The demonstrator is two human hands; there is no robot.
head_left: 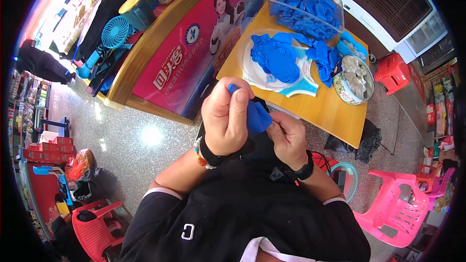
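Observation:
My left hand (224, 119), raised in front of my chest, is closed in a pinch on a soft, thin blue piece (258, 117). A bit of the blue pokes out between its thumb and finger. Lower and to the right, my right hand (290, 141) pinches the same piece by its edge, so it stretches between both hands. Whether it is cloth or rubber I cannot tell. Beyond my hands, a pile of similar blue pieces (275, 63) lies over a white and light-blue printed bag (301, 89) on the wooden table (335, 121).
A clear plastic bin (313, 33) full of blue pieces stands at the table's far end. Near its right edge sits a round tin (350, 96) with a light-blue container (352, 43) behind. A pink-fronted counter (170, 63) rises left. Pink chairs (388, 208) stand at lower right.

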